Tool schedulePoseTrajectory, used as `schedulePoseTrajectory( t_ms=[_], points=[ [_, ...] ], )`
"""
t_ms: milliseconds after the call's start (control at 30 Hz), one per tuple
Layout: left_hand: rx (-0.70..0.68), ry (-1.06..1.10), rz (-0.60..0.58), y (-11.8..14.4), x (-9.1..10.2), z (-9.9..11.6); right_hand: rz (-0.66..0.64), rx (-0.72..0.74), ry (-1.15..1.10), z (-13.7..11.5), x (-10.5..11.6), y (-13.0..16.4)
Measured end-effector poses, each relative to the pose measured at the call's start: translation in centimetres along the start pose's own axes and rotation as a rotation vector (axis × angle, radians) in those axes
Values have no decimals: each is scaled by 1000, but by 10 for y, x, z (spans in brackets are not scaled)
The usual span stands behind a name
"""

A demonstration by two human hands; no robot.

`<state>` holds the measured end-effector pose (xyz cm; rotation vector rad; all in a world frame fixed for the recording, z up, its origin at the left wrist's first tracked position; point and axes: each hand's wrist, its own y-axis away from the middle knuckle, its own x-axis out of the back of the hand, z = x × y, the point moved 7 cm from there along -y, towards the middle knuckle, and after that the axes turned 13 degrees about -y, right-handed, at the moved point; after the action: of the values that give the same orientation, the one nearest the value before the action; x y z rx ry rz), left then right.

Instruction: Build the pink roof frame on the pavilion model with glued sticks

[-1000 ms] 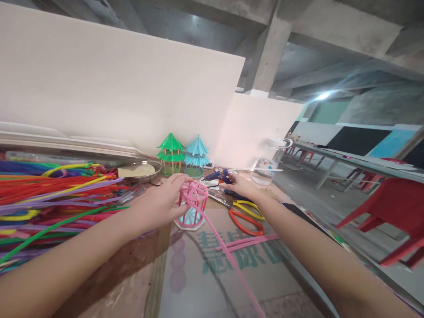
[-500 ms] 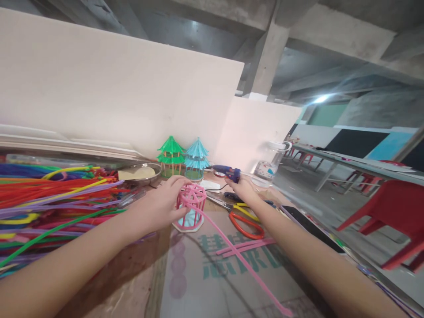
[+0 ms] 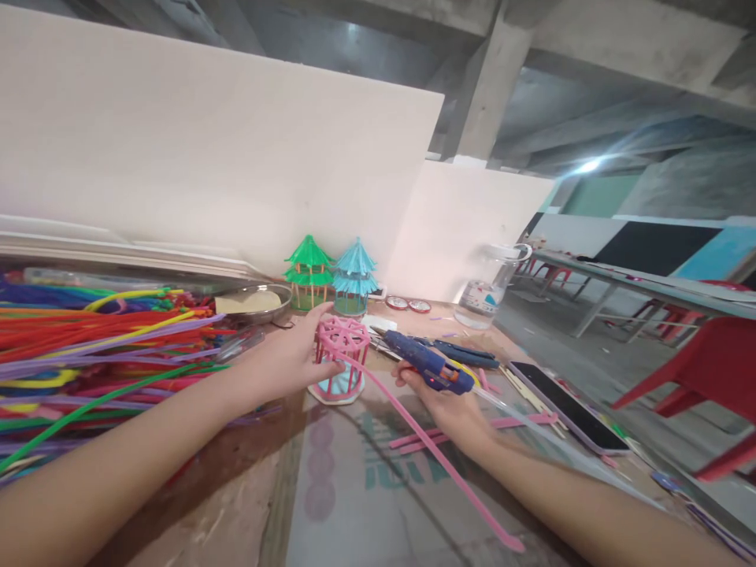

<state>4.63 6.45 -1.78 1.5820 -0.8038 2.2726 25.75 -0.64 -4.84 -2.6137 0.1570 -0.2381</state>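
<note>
1. The right hand now grips the blue glue gun, drawn nearer than a second ago, nozzle toward the pink cage.
2. The left hand still clasps that cage, standing on the surface.
3. A pink strip trails from it, seemingly attached.
4. Scissors are now hidden.

We see a brown worktable topped by a printed cardboard sheet. On it lie a heap of coloured pipe cleaners, a round metal dish, green and blue miniature pavilions, a clear plastic bottle, a black smartphone and loose pink strips.
</note>
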Motion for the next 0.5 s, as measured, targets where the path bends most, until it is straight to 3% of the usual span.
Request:
schedulePoseTrajectory(
  t_ms=[233,367,500],
  points=[
    [57,139,-24,-3,4,1,-16,4,66,-5,0,3],
    [42,72,0,-3,4,1,-64,-87,41,2,-7,5],
    [40,9,-14,-3,2,1,-100,-90,54,3,-10,4]
  ],
)
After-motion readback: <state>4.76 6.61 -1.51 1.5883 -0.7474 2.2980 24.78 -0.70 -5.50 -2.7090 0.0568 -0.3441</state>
